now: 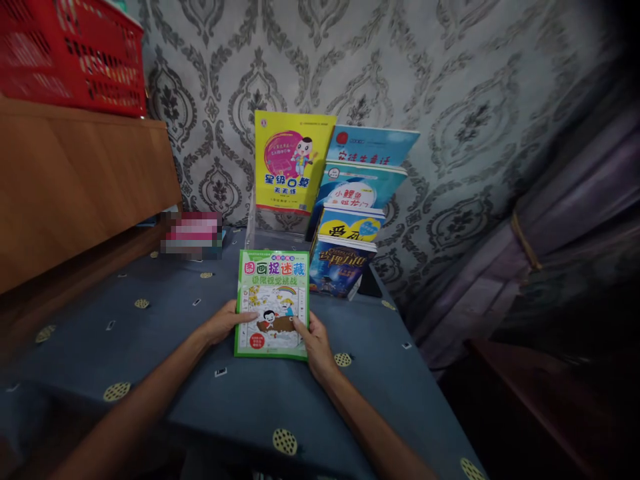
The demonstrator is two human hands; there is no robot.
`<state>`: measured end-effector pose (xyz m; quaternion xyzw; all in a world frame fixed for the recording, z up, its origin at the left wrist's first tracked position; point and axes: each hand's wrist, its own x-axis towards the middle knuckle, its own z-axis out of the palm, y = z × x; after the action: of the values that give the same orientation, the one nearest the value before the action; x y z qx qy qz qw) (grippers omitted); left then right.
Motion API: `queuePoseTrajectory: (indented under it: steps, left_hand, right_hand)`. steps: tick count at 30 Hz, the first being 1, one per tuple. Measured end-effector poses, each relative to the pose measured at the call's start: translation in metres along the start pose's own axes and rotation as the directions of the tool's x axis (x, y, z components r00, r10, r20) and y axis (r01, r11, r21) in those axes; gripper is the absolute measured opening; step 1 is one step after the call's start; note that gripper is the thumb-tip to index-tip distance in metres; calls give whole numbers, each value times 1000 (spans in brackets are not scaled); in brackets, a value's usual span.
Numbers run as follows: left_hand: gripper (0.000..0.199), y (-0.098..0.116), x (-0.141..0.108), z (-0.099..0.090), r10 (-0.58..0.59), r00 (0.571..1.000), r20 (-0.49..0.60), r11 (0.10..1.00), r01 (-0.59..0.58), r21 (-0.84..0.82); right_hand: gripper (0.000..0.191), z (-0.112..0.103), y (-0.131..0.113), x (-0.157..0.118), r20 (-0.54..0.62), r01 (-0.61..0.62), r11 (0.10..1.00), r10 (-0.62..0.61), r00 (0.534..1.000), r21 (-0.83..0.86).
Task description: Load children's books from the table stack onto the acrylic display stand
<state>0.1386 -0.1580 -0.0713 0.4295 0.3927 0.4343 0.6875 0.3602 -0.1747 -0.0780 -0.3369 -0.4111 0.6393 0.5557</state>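
Observation:
A green-bordered book (273, 290) is held upright, front cover toward me, above the blue tablecloth. My left hand (226, 323) grips its left edge, thumb on the cover. On the right edge my right hand (316, 337) holds it the same way; the fingers behind the book are hidden. Just behind stands a clear holder (277, 227) with a yellow book (295, 160) upright at its back left. To the right, several books stand in a stepped row: a light blue one (375, 143), a teal one (363, 183), a yellow and blue one (353, 223) and a dark blue one (340, 270) in front.
The patterned tablecloth (180, 360) covers the table. At its back left lies a pink item (193, 230), partly blurred out. A red basket (100, 60) sits on a wooden cabinet (85, 180) at the left. A tied curtain (495, 267) hangs at the right.

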Motion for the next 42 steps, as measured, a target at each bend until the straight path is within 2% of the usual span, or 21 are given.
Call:
queuePoseTrajectory:
  steps: [4, 11, 14, 17, 23, 29, 34, 39, 42]
  left_hand:
    - [56, 1, 3, -1, 37, 999, 15, 998, -38, 46]
    - [68, -2, 7, -11, 129, 990, 53, 991, -131, 24]
    - [71, 2, 6, -14, 163, 981, 105, 986, -165, 18]
    - [65, 7, 4, -15, 215, 966, 141, 973, -225, 60]
    - [52, 21, 0, -19, 240, 965, 106, 926, -261, 274]
    - [56, 40, 0, -23, 285, 957, 61, 882, -286, 374]
    - [49, 53, -4, -28, 326, 942, 83, 830, -327, 452]
    - [34, 64, -11, -30, 336, 933, 131, 773, -353, 527]
    - [28, 75, -10, -28, 388, 911, 140, 722, -395, 568]
  right_hand:
    - [53, -2, 1, 0, 9, 13, 1000, -13, 1000, -28]
    - [56, -7, 5, 3, -2, 23, 998, -23, 1000, -59]
    - [56, -8, 5, 3, -12, 50, 994, -51, 999, -94]
    - [55, -10, 2, 3, -2, 84, 989, -85, 996, -121]
    - [48, -17, -12, 8, 91, 141, 974, -126, 988, -178]
    - [40, -19, -34, 22, 227, 318, 876, -248, 942, -363]
    - [30, -18, -43, 26, 269, 406, 759, -307, 913, -509]
    - [24, -12, -54, 28, 303, 460, 711, -348, 887, -532]
    - [24, -6, -66, 34, 343, 501, 683, -367, 865, -531]
